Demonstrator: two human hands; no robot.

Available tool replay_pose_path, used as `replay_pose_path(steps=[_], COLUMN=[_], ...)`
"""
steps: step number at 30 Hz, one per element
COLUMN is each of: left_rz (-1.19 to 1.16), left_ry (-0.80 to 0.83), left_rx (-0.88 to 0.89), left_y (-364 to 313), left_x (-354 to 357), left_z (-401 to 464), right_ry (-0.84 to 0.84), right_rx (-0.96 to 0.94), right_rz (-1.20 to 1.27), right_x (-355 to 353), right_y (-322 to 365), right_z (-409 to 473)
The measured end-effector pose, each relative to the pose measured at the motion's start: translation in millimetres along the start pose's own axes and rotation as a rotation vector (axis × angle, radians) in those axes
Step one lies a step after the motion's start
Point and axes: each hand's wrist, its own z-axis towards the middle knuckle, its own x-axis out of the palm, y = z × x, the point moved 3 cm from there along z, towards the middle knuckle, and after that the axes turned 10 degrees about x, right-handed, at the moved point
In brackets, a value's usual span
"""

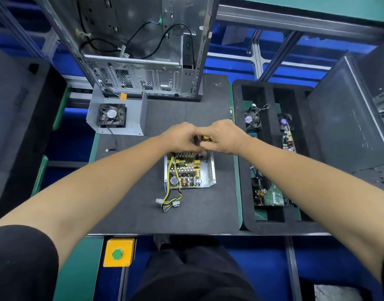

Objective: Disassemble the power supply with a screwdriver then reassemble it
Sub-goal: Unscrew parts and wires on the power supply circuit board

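Holding the screwdriver (206,138) in our right hand (222,136), left hand (180,137) pinching its shaft, we work the opened power supply (188,170) mid-counter (126,205); slipping could gouge the board.

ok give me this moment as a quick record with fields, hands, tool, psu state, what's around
left hand: at the far edge of the power supply, grip hidden
right hand: grips the screwdriver
screwdriver: yellow-topped handle, tip hidden
power supply: open, circuit board exposed, on the black mat
cover with fan: far left on the mat
computer case: behind, open
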Motion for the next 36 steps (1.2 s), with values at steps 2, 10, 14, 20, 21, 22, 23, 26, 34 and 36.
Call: replay_pose_path(steps=[2,10,14,20,21,22,23,26,34,36], left_rz=[0.018,0.035,0.043,-0.083,-0.132,-0.179,-0.202,-0.154,-0.015,-0.018], left_ry=[-0.058,-0.027,0.019,0.071,0.074,0.069,0.058,0.012,-0.15,-0.144], left_rx=[-0.036,-0.036,-0.012,0.056,0.051,0.046,0.044,0.026,-0.037,-0.044], left_y=[-2.6,-2.1,-4.6,-9.3,-9.0,-8.5,-8.0,-6.2,-5.0,-4.2], left_x=[-0.2,0.4,-0.9,-2.9,-2.7,-2.6,-2.8,-2.6,-0.4,0.5], left_z=[-3.2,-3.7,-7.3,-12.4,-13.4,-14.4,-15.3,-15.6,-13.9,-13.9], right_ry=[0.001,0.068,0.083,0.133,0.145,0.15,0.15,0.127,0.109,0.118], right_rx=[0.022,-0.033,-0.216,-0.316,-0.294,-0.271,-0.249,-0.196,-0.066,-0.04], right_rz=[-0.01,-0.04,-0.191,-0.363,-0.369,-0.373,-0.38,-0.427,-0.414,-0.422], right_x=[0.6,-3.5,-14.8,-18.8,-18.3,-18.0,-17.9,-18.2,-18.4,-18.6], right_y=[-3.5,-8.3,-7.6,-2.2,-2.0,-2.0,-2.1,-2.1,-4.5,-1.7], right_z=[0.9,-1.1,3.0,7.5,7.9,8.4,9.0,10.0,10.6,11.4])
